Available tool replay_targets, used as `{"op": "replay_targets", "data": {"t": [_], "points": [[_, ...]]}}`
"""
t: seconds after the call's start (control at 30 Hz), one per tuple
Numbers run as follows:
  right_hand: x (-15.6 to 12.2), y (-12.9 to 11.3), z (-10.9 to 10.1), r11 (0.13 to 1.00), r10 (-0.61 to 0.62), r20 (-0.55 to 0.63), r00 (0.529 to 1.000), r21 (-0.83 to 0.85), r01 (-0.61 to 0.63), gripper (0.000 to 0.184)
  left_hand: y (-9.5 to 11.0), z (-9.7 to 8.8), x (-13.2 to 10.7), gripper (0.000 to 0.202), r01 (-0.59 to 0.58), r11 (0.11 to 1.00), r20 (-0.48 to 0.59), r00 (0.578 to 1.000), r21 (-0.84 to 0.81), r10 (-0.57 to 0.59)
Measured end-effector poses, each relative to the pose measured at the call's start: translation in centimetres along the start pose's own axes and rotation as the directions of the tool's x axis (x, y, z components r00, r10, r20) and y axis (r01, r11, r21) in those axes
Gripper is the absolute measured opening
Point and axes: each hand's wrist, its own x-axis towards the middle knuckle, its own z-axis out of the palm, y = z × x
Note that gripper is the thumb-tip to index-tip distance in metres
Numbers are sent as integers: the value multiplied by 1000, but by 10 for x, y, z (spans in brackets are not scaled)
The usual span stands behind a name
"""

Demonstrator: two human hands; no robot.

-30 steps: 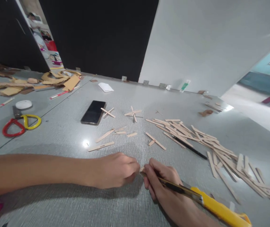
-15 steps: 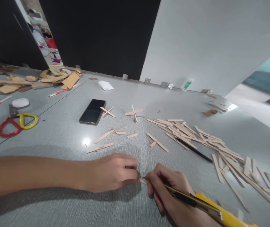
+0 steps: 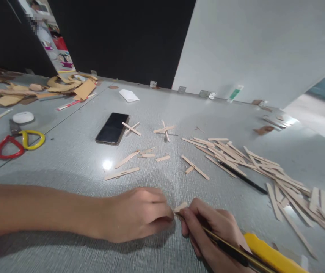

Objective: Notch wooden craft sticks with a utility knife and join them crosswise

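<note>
My left hand [image 3: 142, 214] reaches in from the left, its fingers pinched together on a short piece of wooden craft stick [image 3: 181, 206] just above the table. My right hand [image 3: 212, 231] is closed like a pen grip around a slim black-and-gold craft knife [image 3: 230, 252]. The knife's pointed tip meets the stick right by my left fingertips. Part of the stick is hidden by my fingers. Ahead lie crossed craft sticks [image 3: 195, 167] and several broken stick pieces [image 3: 126, 173].
A heap of craft sticks [image 3: 290, 185] with a black pen-like tool [image 3: 244, 178] spreads on the right. A yellow-handled tool [image 3: 267, 252] lies beside my right wrist. A phone [image 3: 112, 129], scissors [image 3: 10, 148], a white mouse [image 3: 23, 117] and cardboard scraps [image 3: 62, 85] lie farther off.
The stick piece between my hands now shows more and tilts upward at its right end. Both hands have shifted slightly right in view, and the camera has turned a little.
</note>
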Motion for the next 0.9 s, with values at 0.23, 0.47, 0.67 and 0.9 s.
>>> {"op": "replay_targets", "data": {"t": [0.23,0.47,0.67,0.9], "points": [[-4,3,0,993,36,80,996,109,-45,43,-10,-18,10,25,100,992,24,995,-74,-99],[-7,5,4,974,172,109,979,130,-186,47,-12,-20,11,50,76,996,162,983,46,-83],[-5,7,3,991,21,64,998,128,-29,46,-8,-15,9,49,35,997,124,991,66,-43],[-5,5,1,997,-15,18,1000,71,13,44,-10,-10,8,32,82,993,-21,997,85,-81]]}}
